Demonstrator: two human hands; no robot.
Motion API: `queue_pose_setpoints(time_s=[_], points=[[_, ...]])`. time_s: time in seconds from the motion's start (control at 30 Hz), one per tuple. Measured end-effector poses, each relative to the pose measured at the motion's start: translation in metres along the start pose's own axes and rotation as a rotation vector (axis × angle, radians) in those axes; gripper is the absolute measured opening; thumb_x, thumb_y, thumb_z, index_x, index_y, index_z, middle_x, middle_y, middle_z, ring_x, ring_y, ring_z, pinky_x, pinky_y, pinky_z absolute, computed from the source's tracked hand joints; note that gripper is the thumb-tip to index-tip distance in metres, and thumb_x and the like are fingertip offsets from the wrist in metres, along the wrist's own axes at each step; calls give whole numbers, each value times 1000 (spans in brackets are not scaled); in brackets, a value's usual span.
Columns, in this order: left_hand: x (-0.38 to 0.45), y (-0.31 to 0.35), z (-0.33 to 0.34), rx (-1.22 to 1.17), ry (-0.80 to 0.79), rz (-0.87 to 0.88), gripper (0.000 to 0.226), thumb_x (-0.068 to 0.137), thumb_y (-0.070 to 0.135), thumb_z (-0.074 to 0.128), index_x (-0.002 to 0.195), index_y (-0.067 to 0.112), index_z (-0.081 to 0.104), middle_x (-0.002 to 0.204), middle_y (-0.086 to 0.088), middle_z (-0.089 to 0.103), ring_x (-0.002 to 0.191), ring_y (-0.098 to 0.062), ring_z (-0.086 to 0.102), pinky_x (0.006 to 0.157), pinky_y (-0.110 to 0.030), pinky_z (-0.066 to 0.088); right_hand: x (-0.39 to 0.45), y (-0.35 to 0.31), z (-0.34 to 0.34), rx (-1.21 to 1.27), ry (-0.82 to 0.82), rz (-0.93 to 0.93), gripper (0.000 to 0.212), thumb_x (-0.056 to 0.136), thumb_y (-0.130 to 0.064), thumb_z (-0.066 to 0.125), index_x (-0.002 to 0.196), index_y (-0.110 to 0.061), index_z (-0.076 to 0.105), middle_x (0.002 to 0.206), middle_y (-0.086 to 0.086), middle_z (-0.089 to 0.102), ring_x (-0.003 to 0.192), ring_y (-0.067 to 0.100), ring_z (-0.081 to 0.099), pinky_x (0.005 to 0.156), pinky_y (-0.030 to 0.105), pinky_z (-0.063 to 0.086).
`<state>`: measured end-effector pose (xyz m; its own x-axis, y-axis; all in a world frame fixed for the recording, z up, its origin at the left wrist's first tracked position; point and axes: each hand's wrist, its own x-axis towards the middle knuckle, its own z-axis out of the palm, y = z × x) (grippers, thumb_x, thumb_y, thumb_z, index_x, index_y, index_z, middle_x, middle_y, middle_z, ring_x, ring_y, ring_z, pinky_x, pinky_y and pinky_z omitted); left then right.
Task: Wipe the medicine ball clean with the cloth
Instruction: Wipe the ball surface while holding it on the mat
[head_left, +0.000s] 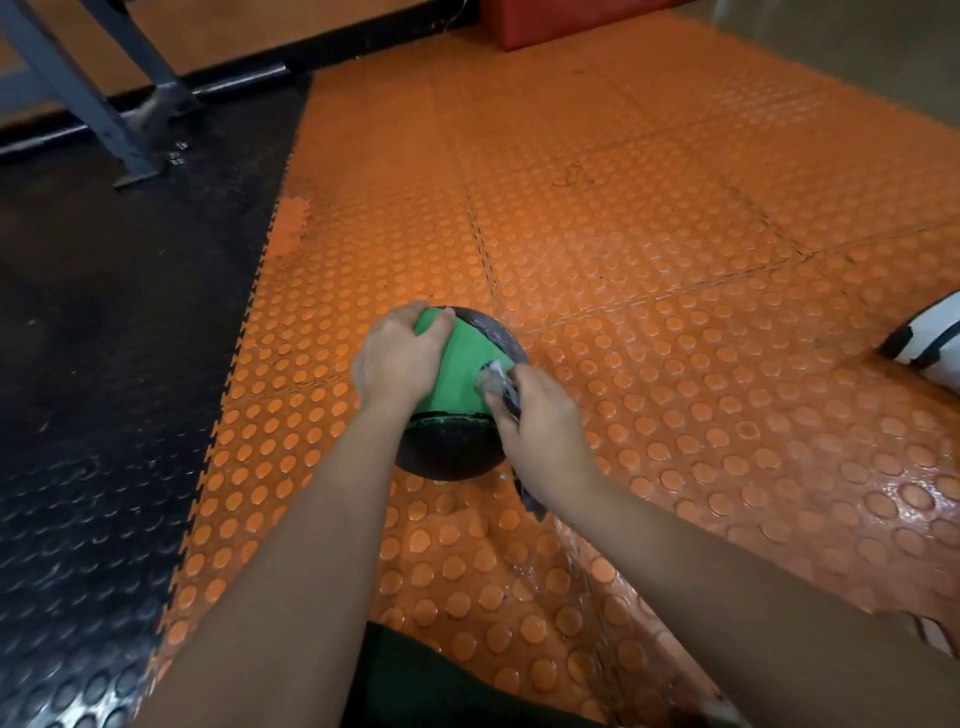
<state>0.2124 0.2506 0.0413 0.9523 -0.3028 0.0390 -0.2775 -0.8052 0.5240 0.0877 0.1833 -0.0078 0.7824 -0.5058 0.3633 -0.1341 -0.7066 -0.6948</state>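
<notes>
An orange studded floor mat (675, 249) fills most of the frame, meeting a black studded mat (93, 364) down the left side. A grey metal frame (98, 98) stands at upper left, with a red block (561, 21) along the top edge and a white-and-black shoe (930, 338) at the right edge. At centre, a black-and-green medicine ball (457, 374) rests on the orange mat. The left hand (397, 356) lies over the ball's upper left side, its grip spread with fingers curving onto the green panel. The right hand (540, 431) has its grip closed around a crumpled cloth (496, 384), which touches the ball's right side.
</notes>
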Motion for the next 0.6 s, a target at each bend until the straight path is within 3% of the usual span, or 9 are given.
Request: queue_pose_setpoints(time_s=[0.13,0.33,0.47,0.6], points=[[-4,4,2,45,8,55,52,91,54,43,134,27,51,139,-2,51,128,-25,45,100,-35,35,8,3,-9,-55,-32,22,19,95,-22,48,99,-4,53,94,10,55,86,23,47,63,23,21],[-9,4,6,68,36,118,51,91,54,43,133,27,52,140,3,50,129,-21,43,100,-33,34,47,-7,-10,-37,22,147,17,95,-22,47,98,-6,51,99,11,56,91,28,51,68,30,32],[-1,3,2,12,3,52,49,90,54,44,132,30,52,139,0,51,128,-25,44,100,-35,34,6,0,0,16,41,107,17,94,-21,49,95,-4,53,88,8,53,85,26,51,68,29,31],[-2,-1,2,-14,4,55,49,90,54,45,133,30,52,139,0,51,128,-25,44,99,-34,34,-28,10,6,2,-85,109,20,96,-25,47,91,-6,52,87,7,52,84,23,49,67,30,32]])
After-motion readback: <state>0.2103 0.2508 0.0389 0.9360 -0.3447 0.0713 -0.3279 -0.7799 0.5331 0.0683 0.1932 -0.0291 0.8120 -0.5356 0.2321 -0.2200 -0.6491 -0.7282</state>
